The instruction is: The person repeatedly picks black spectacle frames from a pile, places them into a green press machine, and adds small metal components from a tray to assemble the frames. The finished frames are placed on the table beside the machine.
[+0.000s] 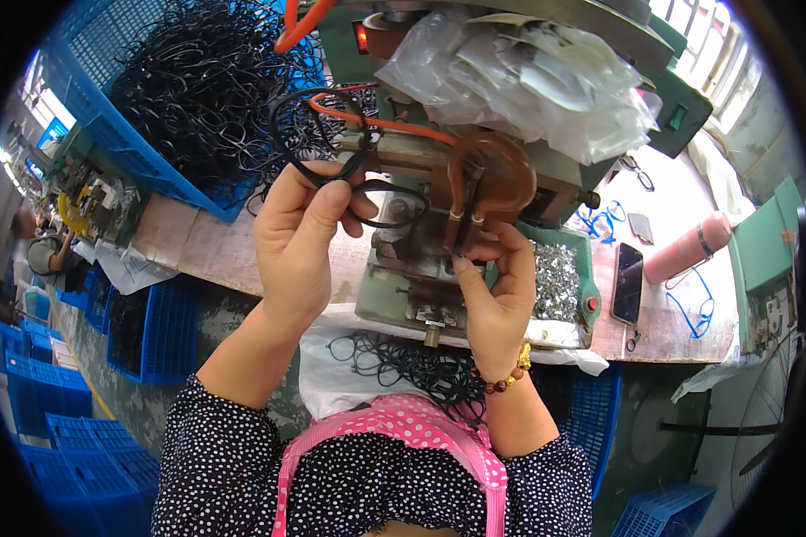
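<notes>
My left hand (294, 246) is closed on a black eyeglass frame (364, 148), pinching it between thumb and fingers, its two rims tilted up in front of the machine. My right hand (500, 300) reaches to the middle of the green bench machine (381, 300). There its thumb and fingers are pressed together, and what they hold is too small to make out. Right above these fingertips is a bent copper-coloured tube loop (524, 174) on the machine. Several black frames (412, 362) lie in my lap on a white plastic sheet (318, 362).
A blue crate (107, 116) heaped with black frames (206, 89) stands at the left. Plastic bags (528, 80) lie on the machine's top. To the right are a tray of small metal pieces (555, 277), a phone (628, 282), a pink bottle (685, 251) and blue glasses frames (694, 309).
</notes>
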Motion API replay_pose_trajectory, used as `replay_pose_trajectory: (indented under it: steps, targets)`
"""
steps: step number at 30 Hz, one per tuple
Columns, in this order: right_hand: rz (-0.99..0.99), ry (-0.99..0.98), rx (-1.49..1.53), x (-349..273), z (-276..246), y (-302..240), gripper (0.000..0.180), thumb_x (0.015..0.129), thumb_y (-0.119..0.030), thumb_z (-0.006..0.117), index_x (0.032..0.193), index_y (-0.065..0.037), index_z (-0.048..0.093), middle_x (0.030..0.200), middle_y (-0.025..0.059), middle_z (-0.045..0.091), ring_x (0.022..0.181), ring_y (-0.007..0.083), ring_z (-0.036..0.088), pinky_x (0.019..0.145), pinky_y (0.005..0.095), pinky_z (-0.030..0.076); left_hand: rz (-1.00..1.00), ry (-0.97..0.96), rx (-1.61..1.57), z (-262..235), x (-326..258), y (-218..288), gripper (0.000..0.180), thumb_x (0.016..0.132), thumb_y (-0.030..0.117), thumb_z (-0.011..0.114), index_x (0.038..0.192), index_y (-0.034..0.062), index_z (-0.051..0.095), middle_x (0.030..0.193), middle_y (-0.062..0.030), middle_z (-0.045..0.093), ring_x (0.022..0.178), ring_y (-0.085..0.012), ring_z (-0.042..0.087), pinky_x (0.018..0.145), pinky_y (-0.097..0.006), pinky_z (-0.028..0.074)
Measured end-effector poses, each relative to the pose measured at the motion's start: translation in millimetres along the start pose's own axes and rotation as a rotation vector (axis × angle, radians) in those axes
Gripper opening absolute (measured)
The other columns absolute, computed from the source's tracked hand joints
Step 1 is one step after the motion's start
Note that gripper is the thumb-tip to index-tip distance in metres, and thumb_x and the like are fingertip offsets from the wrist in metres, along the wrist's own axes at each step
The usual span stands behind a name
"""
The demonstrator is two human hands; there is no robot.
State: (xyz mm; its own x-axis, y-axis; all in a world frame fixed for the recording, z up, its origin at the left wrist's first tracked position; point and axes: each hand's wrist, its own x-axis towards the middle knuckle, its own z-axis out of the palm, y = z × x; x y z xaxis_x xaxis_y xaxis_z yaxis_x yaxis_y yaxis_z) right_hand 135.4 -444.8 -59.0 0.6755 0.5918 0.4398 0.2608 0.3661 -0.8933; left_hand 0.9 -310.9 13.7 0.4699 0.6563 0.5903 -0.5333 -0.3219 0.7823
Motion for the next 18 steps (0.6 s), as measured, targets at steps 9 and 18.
replay_pose_trajectory:
  steps: [9, 18]
  targets:
    - [0.098, -0.01, 0.243, 3, 8, -5, 0.057, 0.086, 0.01, 0.064, 0.137, 0.002, 0.04, 0.103, 0.0049, 0.059, 0.099, 0.0118, 0.057, 0.088, 0.0254, 0.047, -0.077, 0.038, 0.11, 0, -10, 5, 0.016, 0.101, 0.008, 0.053, 0.113, -0.0014, 0.058, 0.099, -0.0079, 0.069, 0.082, -0.0096, 0.063, 0.067, -0.023, 0.048]
    - [0.03, 0.031, -0.003, 0, -31, -4, 0.045, 0.088, 0.007, 0.061, 0.131, 0.004, 0.05, 0.108, 0.0107, 0.065, 0.104, 0.0159, 0.06, 0.096, 0.0294, 0.045, -0.093, -0.284, 0.365, 29, -37, -1, 0.011, 0.091, 0.0, 0.061, 0.101, -0.0016, 0.065, 0.085, -0.0113, 0.066, 0.072, -0.0178, 0.066, 0.065, -0.028, 0.05]
